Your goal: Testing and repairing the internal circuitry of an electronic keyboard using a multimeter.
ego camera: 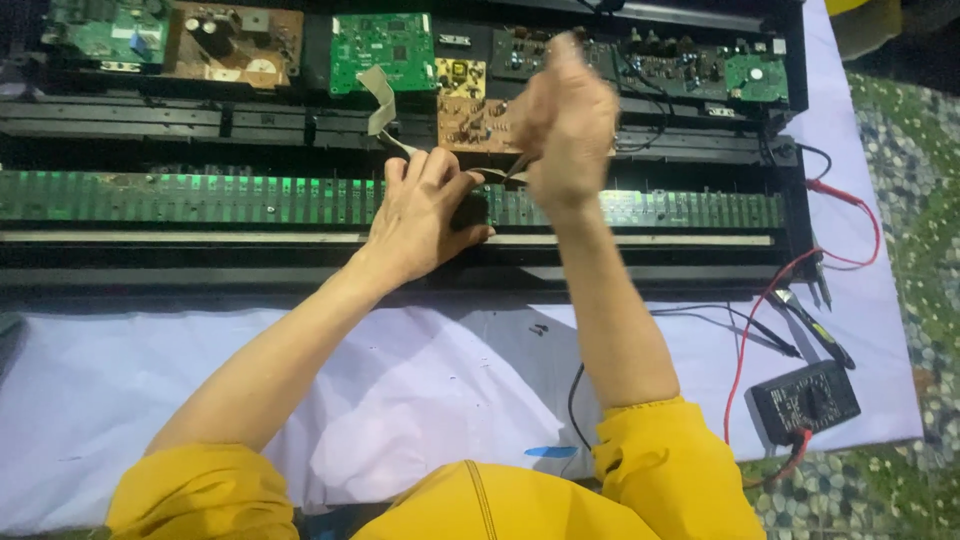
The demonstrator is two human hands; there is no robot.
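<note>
L hand [425, 215] lay spread on the green key board [200, 198]; R hand [565, 115], blurred, pinched a ribbon cable [500, 172] above it. Cable looked thin, floppy, prob fragile — best gripped near its end.

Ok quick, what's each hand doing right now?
Left hand: resting on the long green board, fingers curled.
Right hand: blurred, pinching a thin flat strip.

Soft, even overhead light, faint shadows; the raised right hand [568, 105] is motion-blurred.
</note>
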